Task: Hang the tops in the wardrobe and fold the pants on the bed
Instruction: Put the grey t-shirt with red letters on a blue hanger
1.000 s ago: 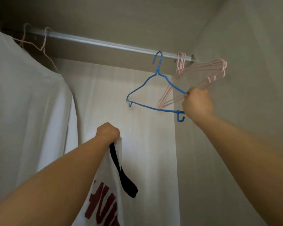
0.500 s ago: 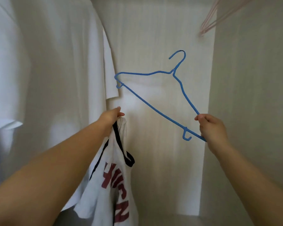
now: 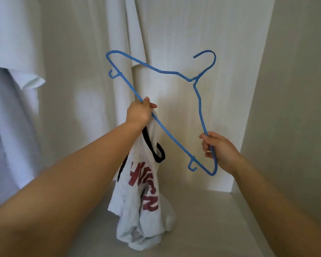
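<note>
1. Head view, nearest the camera: two bare forearms reach forward into the wardrobe.
2. Left hand (image 3: 139,113): clenched round the top edge of a white top (image 3: 143,182) and, in the same grip, the long straight bar of a blue wire hanger (image 3: 192,81).
3. Right hand (image 3: 220,151): fingers curled round one sloping arm of the hanger, just above its lower corner.
4. Hanger: held between both hands and tilted steeply, with its hook pointing up and to the right, free in the air. A small side hook shows near each end of the bar.
5. White top: hangs from the left hand. A black-trimmed strap (image 3: 158,156) loops out beside the bar. The red block lettering on the front is creased; an "N" can be made out, but the whole word cannot be read. The lower end lies bunched on the wardrobe floor (image 3: 211,219).
6. Behind: a white garment (image 3: 82,71) hangs at left and centre, and a pale lilac garment (image 3: 0,127) at the far left edge.
7. Farthest: the light back wall (image 3: 220,34) and the right side wall (image 3: 295,89) of the wardrobe.
</note>
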### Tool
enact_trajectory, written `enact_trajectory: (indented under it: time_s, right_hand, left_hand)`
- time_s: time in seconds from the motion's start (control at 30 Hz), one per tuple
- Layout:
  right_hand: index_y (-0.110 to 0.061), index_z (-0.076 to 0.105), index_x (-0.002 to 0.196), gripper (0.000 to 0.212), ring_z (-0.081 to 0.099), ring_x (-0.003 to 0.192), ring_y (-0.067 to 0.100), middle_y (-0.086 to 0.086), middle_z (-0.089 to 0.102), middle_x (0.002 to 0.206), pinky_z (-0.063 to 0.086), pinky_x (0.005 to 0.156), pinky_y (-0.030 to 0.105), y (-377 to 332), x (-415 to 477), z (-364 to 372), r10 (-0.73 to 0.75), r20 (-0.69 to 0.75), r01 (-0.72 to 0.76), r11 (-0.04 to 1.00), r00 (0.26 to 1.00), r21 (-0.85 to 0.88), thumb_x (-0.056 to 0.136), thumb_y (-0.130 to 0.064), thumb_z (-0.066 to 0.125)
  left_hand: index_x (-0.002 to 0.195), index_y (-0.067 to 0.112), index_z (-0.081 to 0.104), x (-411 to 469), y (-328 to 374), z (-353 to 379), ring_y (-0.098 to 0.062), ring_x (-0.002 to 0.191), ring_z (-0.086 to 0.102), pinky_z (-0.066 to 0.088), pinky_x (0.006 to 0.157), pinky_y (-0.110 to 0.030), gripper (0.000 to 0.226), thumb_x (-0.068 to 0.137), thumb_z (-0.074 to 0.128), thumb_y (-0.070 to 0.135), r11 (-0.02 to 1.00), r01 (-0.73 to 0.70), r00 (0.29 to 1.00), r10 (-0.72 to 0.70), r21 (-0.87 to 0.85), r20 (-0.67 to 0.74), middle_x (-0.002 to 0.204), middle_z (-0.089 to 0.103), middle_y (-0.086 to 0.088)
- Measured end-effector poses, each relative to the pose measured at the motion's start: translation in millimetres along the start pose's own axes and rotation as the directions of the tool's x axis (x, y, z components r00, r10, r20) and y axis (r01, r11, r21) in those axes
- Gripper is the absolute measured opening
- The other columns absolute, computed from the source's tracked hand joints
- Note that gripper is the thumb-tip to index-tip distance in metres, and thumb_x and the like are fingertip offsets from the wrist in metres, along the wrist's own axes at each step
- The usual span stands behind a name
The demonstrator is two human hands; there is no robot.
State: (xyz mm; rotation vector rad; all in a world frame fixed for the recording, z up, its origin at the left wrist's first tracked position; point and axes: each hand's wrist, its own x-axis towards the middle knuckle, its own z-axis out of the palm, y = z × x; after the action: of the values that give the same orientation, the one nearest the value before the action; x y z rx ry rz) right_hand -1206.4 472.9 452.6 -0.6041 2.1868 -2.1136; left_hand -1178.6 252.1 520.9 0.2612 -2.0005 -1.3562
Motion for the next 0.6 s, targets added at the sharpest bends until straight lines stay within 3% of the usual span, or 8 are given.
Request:
enact_trajectory:
  time_s: [0.07,0.2,0.3,0.37,0.4,0.5,0.57,0.6]
  right_hand:
    - [-0.016,0.058,0.092,0.013,0.038,0.055,0.011,-0.003,0.044,0.06,0.035,0.054,0.023,-18.0,5.2,8.8,0.017,0.016,-0.017,0.999,1.0,0.044,0.095,-0.027,0.051]
    - [-0.019,0.062,0.092,0.021,0.028,0.047,0.006,-0.006,0.039,0.059,0.026,0.042,0.018,-47.6,15.8,18.6,0.058,-0.147,-0.025,0.975,0.987,0.22,0.095,-0.036,0.051]
    - [-0.021,0.062,0.088,0.02,0.025,0.044,0.005,-0.006,0.035,0.059,0.02,0.039,0.017,-47.7,17.2,10.8,0.015,-0.178,0.034,0.962,0.984,0.271,0.098,-0.03,0.047]
    - [-0.019,0.062,0.086,0.02,0.026,0.043,0.004,-0.006,0.036,0.058,0.021,0.038,0.016,-43.4,16.6,2.1,-0.009,-0.226,0.052,0.981,0.974,0.185,0.098,-0.027,0.048]
    - [-0.018,0.062,0.084,0.02,0.028,0.043,0.004,-0.006,0.036,0.058,0.024,0.039,0.016,-40.8,16.6,-2.7,-0.032,-0.274,0.065,0.992,0.961,0.112,0.097,-0.027,0.049]
    - [-0.017,0.057,0.076,0.023,0.035,0.051,0.008,-0.004,0.041,0.062,0.031,0.05,0.02,-30.8,16.8,-16.6,-0.146,-0.412,0.115,0.988,0.899,-0.1,0.095,-0.028,0.051]
    - [-0.014,0.058,0.079,0.023,0.038,0.055,0.01,-0.001,0.043,0.064,0.033,0.053,0.022,-22.9,15.6,-23.9,-0.177,-0.434,0.117,0.98,0.883,-0.163,0.095,-0.027,0.05]
    - [-0.011,0.058,0.082,0.023,0.039,0.056,0.011,-0.001,0.044,0.065,0.034,0.055,0.024,-18.9,14.4,-26.2,-0.182,-0.429,0.107,0.975,0.885,-0.193,0.096,-0.027,0.049]
  left_hand:
    - [0.095,0.011,0.071,-8.8,-8.2,8.2,-0.016,0.082,0.053,0.036,0.065,-0.017,0.045,0.103,0.03,0.027,0.992,-0.051,0.994,0.039,0.115,0.101,0.093,0.058,-0.003]
    - [0.103,0.012,0.071,-23.4,-17.6,12.9,-0.011,0.082,0.051,0.036,0.057,-0.001,0.043,0.102,0.035,0.035,0.978,-0.091,0.959,0.036,0.186,0.282,0.098,0.058,-0.002]
    - [0.112,0.018,0.068,-23.1,-24.7,-1.5,-0.009,0.106,0.049,0.034,0.09,-0.013,0.039,0.099,0.04,0.043,0.985,-0.062,0.914,-0.009,0.162,0.405,0.115,0.057,0.002]
    - [0.116,0.02,0.065,-20.0,-29.7,-15.4,-0.013,0.112,0.053,0.038,0.102,-0.027,0.035,0.1,0.04,0.039,0.997,0.061,0.899,-0.078,0.052,0.431,0.12,0.059,0.003]
    - [0.114,0.02,0.064,-17.8,-31.1,-22.6,-0.015,0.104,0.058,0.043,0.098,-0.03,0.032,0.101,0.039,0.035,0.987,0.154,0.903,-0.127,-0.033,0.41,0.113,0.062,0.001]
    - [0.086,0.017,0.06,-9.6,-34.5,-41.8,-0.012,0.067,0.058,0.048,0.06,-0.023,0.024,0.1,0.043,0.026,0.947,0.296,0.923,-0.249,-0.128,0.294,0.075,0.062,0.001]
    - [0.077,0.012,0.059,-5.0,-37.3,-49.8,-0.014,0.059,0.056,0.044,0.052,-0.021,0.019,0.094,0.056,0.018,0.943,0.316,0.928,-0.285,-0.103,0.239,0.058,0.062,0.001]
    - [0.078,0.009,0.061,-2.8,-37.5,-51.9,-0.016,0.061,0.054,0.042,0.053,-0.021,0.012,0.09,0.06,0.012,0.95,0.307,0.935,-0.29,-0.06,0.207,0.061,0.062,-0.002]
